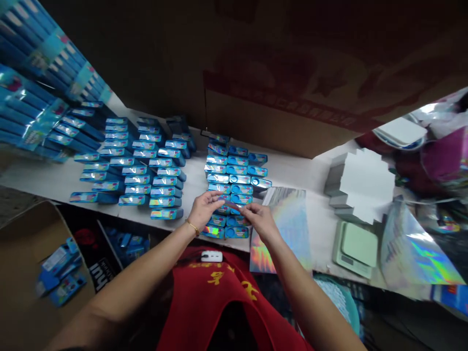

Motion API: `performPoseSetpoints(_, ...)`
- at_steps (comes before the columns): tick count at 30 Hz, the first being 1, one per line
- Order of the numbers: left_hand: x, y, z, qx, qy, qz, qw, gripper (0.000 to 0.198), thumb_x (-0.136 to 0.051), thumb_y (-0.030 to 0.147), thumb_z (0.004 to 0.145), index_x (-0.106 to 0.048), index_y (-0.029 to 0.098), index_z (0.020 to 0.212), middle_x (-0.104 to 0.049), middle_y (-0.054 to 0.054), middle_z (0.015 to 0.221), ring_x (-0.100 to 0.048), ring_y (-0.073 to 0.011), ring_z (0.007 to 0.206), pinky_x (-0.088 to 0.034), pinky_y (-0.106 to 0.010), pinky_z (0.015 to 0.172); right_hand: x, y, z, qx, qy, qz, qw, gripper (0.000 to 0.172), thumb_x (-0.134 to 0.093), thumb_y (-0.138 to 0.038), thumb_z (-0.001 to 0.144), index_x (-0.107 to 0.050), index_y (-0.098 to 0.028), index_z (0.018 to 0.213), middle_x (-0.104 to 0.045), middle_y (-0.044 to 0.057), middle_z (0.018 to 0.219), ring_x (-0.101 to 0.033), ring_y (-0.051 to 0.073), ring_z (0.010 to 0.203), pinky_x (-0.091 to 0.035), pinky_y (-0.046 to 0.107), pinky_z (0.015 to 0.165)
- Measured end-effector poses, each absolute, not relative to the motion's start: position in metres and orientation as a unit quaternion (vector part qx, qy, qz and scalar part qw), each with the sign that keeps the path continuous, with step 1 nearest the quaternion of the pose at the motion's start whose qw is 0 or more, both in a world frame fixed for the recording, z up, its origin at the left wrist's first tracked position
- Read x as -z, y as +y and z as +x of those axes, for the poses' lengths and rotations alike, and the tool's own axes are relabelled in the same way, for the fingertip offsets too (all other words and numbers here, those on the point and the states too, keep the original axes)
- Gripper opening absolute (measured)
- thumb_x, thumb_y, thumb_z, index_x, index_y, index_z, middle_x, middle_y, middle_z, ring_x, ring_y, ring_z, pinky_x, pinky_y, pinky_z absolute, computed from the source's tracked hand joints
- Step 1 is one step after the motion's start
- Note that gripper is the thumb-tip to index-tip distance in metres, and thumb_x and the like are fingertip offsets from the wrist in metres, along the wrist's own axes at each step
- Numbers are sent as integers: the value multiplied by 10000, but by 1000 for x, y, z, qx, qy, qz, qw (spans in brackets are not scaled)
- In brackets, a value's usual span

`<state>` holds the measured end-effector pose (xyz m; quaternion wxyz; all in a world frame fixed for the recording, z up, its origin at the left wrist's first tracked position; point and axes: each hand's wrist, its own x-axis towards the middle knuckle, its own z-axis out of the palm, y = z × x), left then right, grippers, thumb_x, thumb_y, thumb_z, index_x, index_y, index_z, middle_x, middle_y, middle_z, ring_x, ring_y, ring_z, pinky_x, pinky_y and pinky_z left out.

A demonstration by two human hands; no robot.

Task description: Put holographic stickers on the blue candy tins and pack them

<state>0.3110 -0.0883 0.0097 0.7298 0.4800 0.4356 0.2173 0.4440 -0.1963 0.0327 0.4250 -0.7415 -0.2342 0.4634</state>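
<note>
Over the front of a block of small blue boxes [237, 170], both of my hands are close together. My left hand [204, 208], with a gold bracelet at the wrist, is closed at the fingertips on one end of a thin reddish-brown strip [231, 204]. The strip's other end is pinched by my right hand [262, 222]. Its exact kind is too small and blurred to make out. Shiny blue boxes stand in rows directly beneath the fingers. Beside my right hand lies a flat holographic sheet [285, 229].
More blue boxes [166, 190] stand in rows to the left, with wrapped bundles [25, 107] behind. A large cardboard carton [274, 112] borders the back. White cut card [365, 180] and a pale scale [356, 246] are right. An open carton [22, 273] sits below left.
</note>
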Motion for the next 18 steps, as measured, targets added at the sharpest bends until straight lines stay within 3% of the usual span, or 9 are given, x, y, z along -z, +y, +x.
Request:
performPoseSetpoints(7,18,-73,274,-274,551,444,651,378,-672,302,563,-566,145,890,-578,35,619,-532,-90,581,-413,-228,605,4,-154,410,-392,-302,-799,342,266,-516,-422,709,-594,-177,643,-558,-27,516,-496,104,433,-343,206,456)
performPoseSetpoints(14,49,-60,287,-299,547,414,663,405,-684,261,516,-546,121,869,-576,35,584,-541,-93,555,-419,-237,608,9,-133,410,-251,-408,-864,154,248,-485,-378,764,-624,-189,684,-626,38,639,-562,170,631,-331,241,541)
performPoseSetpoints(18,61,-62,286,-290,554,424,655,396,-668,267,529,-543,118,874,-566,29,588,-537,-97,549,-419,-233,583,6,-135,405,-191,-432,-881,41,272,-443,-392,802,-603,-182,868,-625,68,716,-561,189,642,-338,268,563)
